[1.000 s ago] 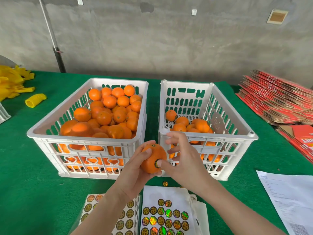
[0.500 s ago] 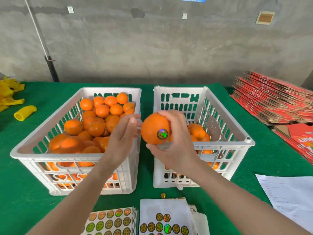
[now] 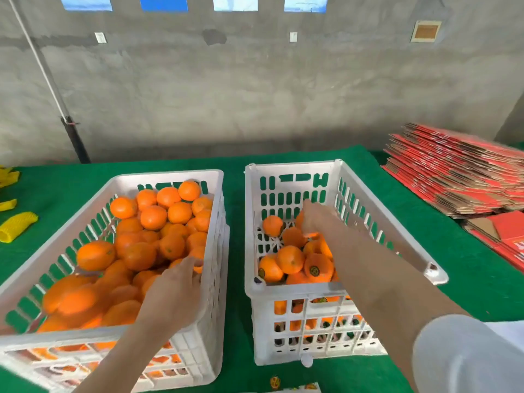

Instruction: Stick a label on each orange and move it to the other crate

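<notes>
A labelled orange [image 3: 299, 219] sits at the far end of the right crate [image 3: 292, 166], only a sliver of it showing beside and under the person's right hand [image 3: 315, 219]. The hand is cupped over the fruit, but on my feed it is smeared by motion, and I cannot tell whether the fingers grip the orange or only lie on it. Around it the crate is partly filled with labelled oranges [image 3: 290, 259], heaped toward the near wall; round dark stickers face the camera on two of them.

In the left crate [image 3: 167, 176] – piled high with unlabelled oranges [image 3: 153, 217] – the left hand [image 3: 175, 293] reaches in at the near right corner. Its fingers [image 3: 190, 268] are fairly straight and held together, the tips touching an orange [image 3: 199, 268] against the crate's right wall; nothing is gripped.

Both white slatted crates stand side by side, just apart, on a green table cover [image 3: 235, 251]. A loose sticker [image 3: 274, 382] lies on the cover in front of the right crate. A white sleeve [image 3: 465, 355] fills the lower right corner. Yellow foam nets [image 3: 17, 226] lie at the left edge – flattened red cartons [image 3: 453, 171] are stacked at the right, before a grey concrete wall [image 3: 255, 95].
</notes>
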`<move>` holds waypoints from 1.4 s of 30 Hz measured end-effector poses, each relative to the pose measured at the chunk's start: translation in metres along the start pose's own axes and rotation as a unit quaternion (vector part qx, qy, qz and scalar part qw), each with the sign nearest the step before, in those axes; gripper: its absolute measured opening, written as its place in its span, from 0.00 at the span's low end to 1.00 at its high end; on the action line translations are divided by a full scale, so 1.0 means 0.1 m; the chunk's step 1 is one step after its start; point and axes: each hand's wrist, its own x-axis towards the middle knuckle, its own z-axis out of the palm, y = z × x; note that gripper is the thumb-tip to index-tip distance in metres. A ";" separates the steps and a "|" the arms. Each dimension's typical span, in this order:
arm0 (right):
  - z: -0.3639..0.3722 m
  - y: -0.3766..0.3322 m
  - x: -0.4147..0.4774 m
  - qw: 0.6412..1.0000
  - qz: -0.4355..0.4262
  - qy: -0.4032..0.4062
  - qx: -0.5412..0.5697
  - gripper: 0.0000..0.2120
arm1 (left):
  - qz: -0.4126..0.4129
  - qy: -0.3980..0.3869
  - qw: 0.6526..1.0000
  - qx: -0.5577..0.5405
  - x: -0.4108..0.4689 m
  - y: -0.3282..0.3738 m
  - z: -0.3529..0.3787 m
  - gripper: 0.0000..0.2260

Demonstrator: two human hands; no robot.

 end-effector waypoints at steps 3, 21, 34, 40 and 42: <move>0.19 0.01 0.12 0.997 0.039 -0.070 -0.017 0.25 | -0.008 -0.016 1.000 0.006 0.05 -0.01 0.02 0.10; 0.12 -1.51 -1.69 0.886 -0.397 0.092 0.222 0.13 | -0.014 0.002 0.998 -0.067 0.13 -0.30 -0.16 0.08; 0.15 -1.65 -1.87 0.931 -0.345 0.093 0.070 0.10 | -0.113 -0.180 0.976 0.040 0.20 -1.46 -0.65 0.14; 0.18 -1.60 -1.84 0.921 -0.360 0.107 0.100 0.10 | -0.146 -0.123 0.980 -0.052 0.09 -1.52 -0.72 0.18; 0.15 -1.58 -1.83 0.918 -0.368 0.098 0.112 0.09 | -0.156 -0.018 0.984 -0.085 0.02 -1.35 -0.74 0.23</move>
